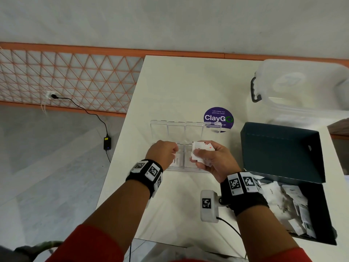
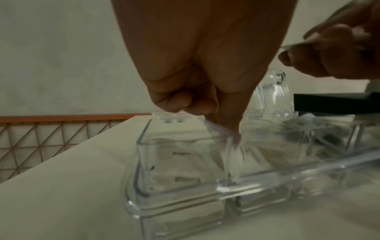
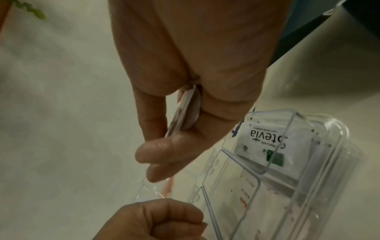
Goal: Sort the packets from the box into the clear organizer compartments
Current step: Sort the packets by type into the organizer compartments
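From the head view, the left hand hides its own fingertips above the left end of the clear organizer. Only the left wrist view shows them: finger and thumb are pinched on a thin clear flap at the top edge of the end compartment, while the other fingers are curled in. It looks like a compartment lid, though the blur makes that uncertain. A white packet lies inside that compartment.

The right wrist view alone shows a packet printed "Stevia" lying in the compartment at the organizer's other end, and packets with red print in the one next to it.

The right hand grips a small stack of packets, thumb on one face and fingers curled behind it, held above the organizer's right half and covering part of it from the head camera.

On the white table a purple ClayGo sticker sits behind the organizer and a clear lidded tub stands at the far right. The dark box, lid standing open, lies just right of the right wrist with many more packets heaped inside.
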`<state>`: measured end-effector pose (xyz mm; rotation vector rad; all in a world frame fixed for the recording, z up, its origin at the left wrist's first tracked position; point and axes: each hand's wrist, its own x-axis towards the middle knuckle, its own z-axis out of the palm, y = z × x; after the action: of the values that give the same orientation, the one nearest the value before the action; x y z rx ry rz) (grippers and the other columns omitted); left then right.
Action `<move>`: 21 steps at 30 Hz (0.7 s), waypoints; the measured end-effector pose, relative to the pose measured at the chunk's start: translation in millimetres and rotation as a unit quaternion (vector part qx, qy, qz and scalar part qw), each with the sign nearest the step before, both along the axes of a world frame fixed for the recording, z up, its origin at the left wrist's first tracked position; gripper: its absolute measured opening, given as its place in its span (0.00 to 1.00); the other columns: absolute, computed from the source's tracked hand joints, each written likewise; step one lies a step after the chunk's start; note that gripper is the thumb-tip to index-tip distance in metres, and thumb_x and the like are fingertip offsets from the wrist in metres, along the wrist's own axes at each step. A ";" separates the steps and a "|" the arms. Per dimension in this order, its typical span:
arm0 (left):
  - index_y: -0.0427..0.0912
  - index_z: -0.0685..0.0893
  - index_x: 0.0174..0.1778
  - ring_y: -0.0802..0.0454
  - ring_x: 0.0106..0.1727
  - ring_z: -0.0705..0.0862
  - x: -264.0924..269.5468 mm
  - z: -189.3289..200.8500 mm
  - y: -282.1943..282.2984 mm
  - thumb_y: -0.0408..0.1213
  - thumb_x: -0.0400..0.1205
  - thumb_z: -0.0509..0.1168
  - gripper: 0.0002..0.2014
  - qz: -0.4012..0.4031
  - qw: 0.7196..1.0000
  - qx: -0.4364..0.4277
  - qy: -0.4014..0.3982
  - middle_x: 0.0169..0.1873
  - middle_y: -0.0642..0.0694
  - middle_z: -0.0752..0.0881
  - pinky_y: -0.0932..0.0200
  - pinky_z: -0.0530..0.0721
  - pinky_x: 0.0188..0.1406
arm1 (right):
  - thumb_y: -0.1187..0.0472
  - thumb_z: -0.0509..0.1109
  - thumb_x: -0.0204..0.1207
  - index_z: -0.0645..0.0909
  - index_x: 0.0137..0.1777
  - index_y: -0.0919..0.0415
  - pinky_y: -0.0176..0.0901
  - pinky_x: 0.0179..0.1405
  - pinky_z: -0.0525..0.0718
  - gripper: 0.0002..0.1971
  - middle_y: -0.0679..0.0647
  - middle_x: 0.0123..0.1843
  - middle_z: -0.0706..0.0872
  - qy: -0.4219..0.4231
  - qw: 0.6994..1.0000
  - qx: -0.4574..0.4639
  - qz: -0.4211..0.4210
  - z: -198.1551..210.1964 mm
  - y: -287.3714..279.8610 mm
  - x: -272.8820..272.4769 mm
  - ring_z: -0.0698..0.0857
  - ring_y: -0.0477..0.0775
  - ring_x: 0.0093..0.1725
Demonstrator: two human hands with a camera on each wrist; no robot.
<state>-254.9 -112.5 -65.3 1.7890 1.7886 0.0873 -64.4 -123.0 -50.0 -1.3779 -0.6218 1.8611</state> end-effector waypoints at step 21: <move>0.58 0.88 0.51 0.56 0.31 0.88 -5.0 33.6 -3.8 0.30 0.78 0.66 0.15 0.104 0.938 -0.001 -0.330 0.39 0.51 0.85 0.68 0.83 0.34 | 0.75 0.74 0.73 0.86 0.53 0.60 0.41 0.30 0.86 0.13 0.61 0.39 0.91 -0.005 0.999 0.042 0.012 3.4 -1.2 -12.4 0.92 0.60 0.38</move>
<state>-259.9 -116.3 -31.7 1.3318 1.4575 0.6858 -76.8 -124.2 -46.7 -1.3311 -0.7172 1.8265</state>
